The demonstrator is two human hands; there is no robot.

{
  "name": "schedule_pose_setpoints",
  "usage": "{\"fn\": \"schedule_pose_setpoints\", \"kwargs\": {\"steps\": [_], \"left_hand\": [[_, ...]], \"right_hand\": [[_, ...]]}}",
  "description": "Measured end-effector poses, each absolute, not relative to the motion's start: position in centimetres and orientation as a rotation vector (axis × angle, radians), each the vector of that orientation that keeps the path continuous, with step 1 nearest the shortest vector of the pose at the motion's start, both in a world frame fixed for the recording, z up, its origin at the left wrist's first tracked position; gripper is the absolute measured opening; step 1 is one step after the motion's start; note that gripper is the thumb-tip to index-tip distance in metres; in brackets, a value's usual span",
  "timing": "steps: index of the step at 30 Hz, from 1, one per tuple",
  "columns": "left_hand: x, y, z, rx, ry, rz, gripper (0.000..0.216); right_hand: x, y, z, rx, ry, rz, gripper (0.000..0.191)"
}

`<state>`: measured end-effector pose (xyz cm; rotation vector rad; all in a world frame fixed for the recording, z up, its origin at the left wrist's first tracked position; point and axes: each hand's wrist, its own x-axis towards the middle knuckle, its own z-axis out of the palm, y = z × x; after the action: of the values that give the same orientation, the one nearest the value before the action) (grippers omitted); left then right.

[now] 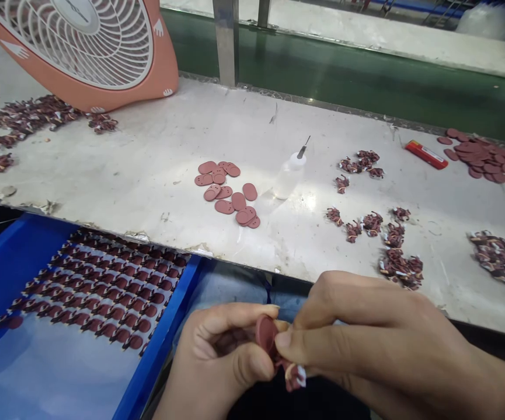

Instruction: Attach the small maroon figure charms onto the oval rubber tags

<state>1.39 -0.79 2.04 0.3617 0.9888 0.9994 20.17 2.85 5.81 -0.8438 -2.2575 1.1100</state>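
Observation:
Below the table's front edge, my left hand (217, 356) and my right hand (366, 335) meet over my lap. Both are closed, pinching the same small reddish-brown oval tag (266, 333) between thumbs and fingers. A small dark red piece with white bits (295, 376) hangs under my right fingers. On the table ahead lie several loose oval tags (230, 192) and a small clear squeeze bottle with a needle tip (291, 172), lying on its side.
A blue tray (7, 262) at lower left holds rows of finished pieces. Heaps of dark red pieces (394, 256) lie right of centre and at far left. An orange fan (103, 52) stands at back left. A red lighter (426, 154) and more tags (482, 157) lie at right.

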Motion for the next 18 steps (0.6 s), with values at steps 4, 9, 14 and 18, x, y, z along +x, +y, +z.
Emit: {"fn": "schedule_pose_setpoints", "kwargs": {"steps": [4, 9, 14, 18], "left_hand": [[1.3, -0.8, 2.4, 0.371, 0.909, 1.015, 0.023], [1.3, -0.8, 2.8, 0.289, 0.753, 0.997, 0.026], [1.0, -0.9, 2.0, 0.286, 0.72, 0.964, 0.025], [0.5, -0.8, 1.2, 0.34, 0.73, 0.922, 0.025]], "right_hand": [[19.5, 2.2, 6.3, -0.967, -2.163, 1.014, 0.016], [19.1, 1.6, 6.6, -0.843, -2.124, 0.918, 0.013], [19.1, 1.9, 6.6, -0.874, -2.138, 1.045, 0.01], [18.7, 2.3, 6.5, -1.074, -2.077, 1.121, 0.017]]}}
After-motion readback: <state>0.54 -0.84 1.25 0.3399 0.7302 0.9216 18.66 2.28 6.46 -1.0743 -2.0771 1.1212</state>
